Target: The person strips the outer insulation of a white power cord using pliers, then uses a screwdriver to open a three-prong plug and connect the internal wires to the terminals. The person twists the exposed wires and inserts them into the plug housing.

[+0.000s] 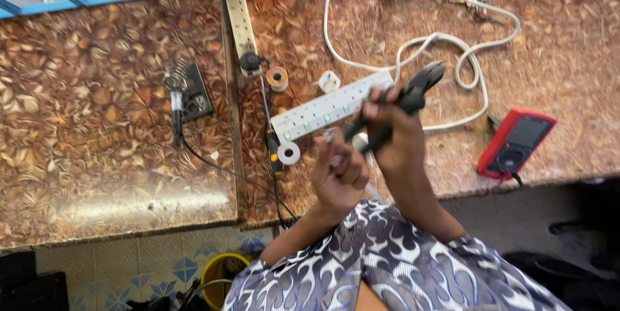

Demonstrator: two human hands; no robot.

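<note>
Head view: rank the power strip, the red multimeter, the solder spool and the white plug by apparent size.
1. power strip
2. red multimeter
3. solder spool and white plug look about alike, so no ranking between them.

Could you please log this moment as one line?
right hand: grips black pliers | left hand: pinches small part | below: white power strip
</note>
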